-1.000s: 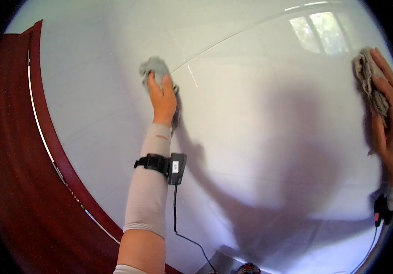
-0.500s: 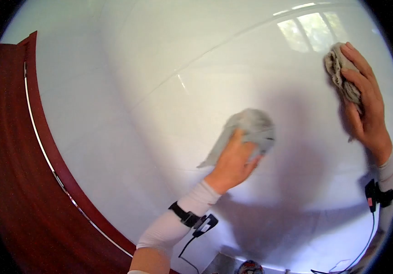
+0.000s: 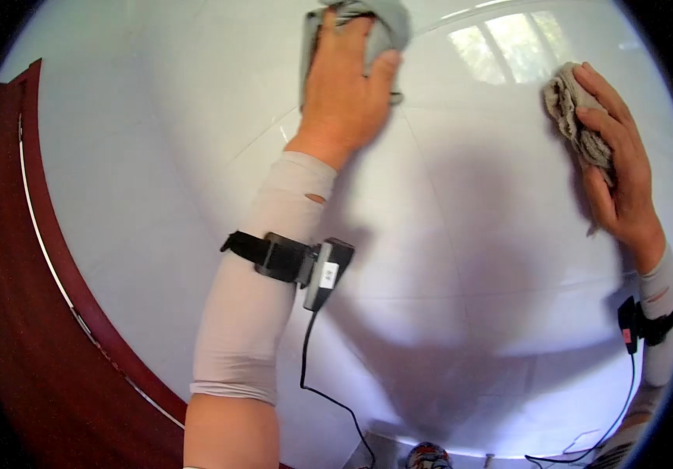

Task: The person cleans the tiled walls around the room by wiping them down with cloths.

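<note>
A white tiled wall [image 3: 461,258] fills most of the head view. My left hand [image 3: 344,94] is high up at the top centre, fingers pressing a grey-green cloth [image 3: 389,27] to the tiles. Part of that cloth is cut off by the upper edge of the view. Over at the right, my right hand [image 3: 624,172] closes around a bunched grey-beige rag [image 3: 575,117], which rests against the wall. Both forearms wear pale sleeves with a strapped black device and a cable.
A dark red door with its frame [image 3: 47,313] stands along the left side. Window light reflects on the tiles at the upper right. Low at the bottom, a patterned shoe [image 3: 428,456] shows beside a strip of grey floor [image 3: 383,447].
My left hand has swept the grey-green cloth upward and a little left across the tiles, from mid-wall to the top. My right hand and its rag have barely shifted.
</note>
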Demonstrator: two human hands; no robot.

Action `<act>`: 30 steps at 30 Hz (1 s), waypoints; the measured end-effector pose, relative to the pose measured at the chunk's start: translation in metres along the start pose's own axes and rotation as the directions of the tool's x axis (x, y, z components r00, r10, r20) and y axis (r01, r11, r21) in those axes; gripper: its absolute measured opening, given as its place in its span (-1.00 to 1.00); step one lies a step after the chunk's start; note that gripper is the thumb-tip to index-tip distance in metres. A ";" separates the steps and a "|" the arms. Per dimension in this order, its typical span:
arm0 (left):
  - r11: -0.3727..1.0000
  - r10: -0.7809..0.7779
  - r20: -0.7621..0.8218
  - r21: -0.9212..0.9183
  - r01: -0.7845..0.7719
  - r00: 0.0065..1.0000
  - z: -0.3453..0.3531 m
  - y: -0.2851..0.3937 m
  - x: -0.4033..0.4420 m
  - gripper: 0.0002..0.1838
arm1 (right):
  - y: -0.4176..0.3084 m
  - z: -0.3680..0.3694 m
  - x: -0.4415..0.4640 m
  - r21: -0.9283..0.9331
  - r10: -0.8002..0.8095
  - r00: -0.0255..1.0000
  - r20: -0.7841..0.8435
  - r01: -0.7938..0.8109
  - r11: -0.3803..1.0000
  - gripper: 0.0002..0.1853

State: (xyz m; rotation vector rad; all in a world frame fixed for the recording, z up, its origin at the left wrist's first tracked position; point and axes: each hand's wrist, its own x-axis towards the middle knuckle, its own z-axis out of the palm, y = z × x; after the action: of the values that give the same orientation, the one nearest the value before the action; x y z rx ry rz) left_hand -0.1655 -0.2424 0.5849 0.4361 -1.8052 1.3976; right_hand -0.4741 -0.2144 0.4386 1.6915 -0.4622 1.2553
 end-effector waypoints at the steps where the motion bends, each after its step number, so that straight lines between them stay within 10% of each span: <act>1: 0.997 -0.031 -0.019 -0.069 0.030 0.999 -0.002 -0.009 -0.002 -0.44 | 0.000 0.000 0.000 -0.016 -0.003 1.000 0.001 0.003 1.000 -0.41; 13: 0.861 -0.483 0.025 -0.170 0.480 0.875 -0.029 -0.063 -0.085 -0.35 | 0.003 -0.006 -0.002 0.036 0.046 0.995 0.084 -0.050 0.998 -0.36; 19: 0.707 -0.704 0.163 0.081 0.702 0.691 -0.051 -0.002 -0.219 -0.35 | 0.003 -0.004 0.000 0.063 0.034 0.998 0.054 -0.037 0.997 -0.40; 23: 0.914 -0.317 0.565 -0.033 0.405 0.762 -0.050 0.088 -0.278 -0.43 | -0.007 -0.001 0.006 0.020 0.031 0.999 0.024 -0.031 0.999 -0.44; 30: 0.944 0.054 0.327 -0.325 0.059 0.944 -0.026 0.063 -0.135 -0.59 | -0.004 0.007 0.001 -0.003 -0.001 1.000 -0.001 0.001 1.000 -0.42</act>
State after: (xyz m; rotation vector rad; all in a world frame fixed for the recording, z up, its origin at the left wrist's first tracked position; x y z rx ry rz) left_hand -0.1151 -0.2238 0.4439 0.5168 -2.2645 1.0296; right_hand -0.4667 -0.2179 0.4376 1.6885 -0.4627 1.2535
